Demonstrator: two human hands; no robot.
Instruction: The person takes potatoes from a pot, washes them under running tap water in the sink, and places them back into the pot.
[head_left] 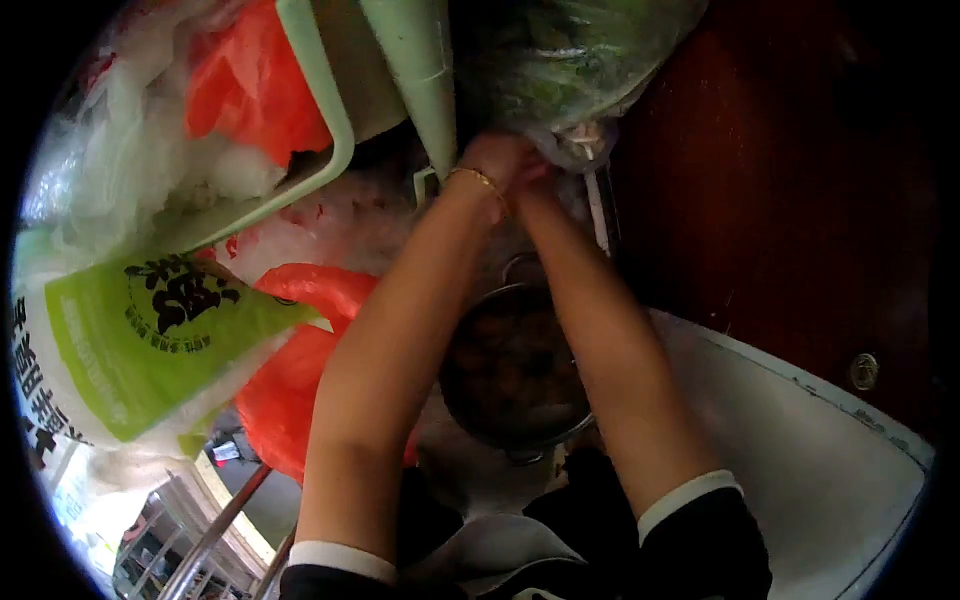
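Upper centre, the hands (493, 163) meet near the bag (575, 70) (grasp blurred, cannot tell); arms (385, 390) reach beyond the pot (530, 446), apparently because it sits nearer.

hands (499, 162): blurred, grip unclear | pot (555, 436): partly behind right forearm (615, 345), contents (508, 365) indistinct | far bag (575, 62): edge-cut

I'm in what looks like a home, a cramped kitchen or storage corner, can't tell which. Clues: two-handled pot (535, 447) with dark lumpy contents at frame centre, clear bag of greens (570, 60) top centre, printed green-and-white bag (110, 345) and red plastic (285, 400) at left, reddish-brown panel (780, 170) with round metal fitting (864, 371) at right.
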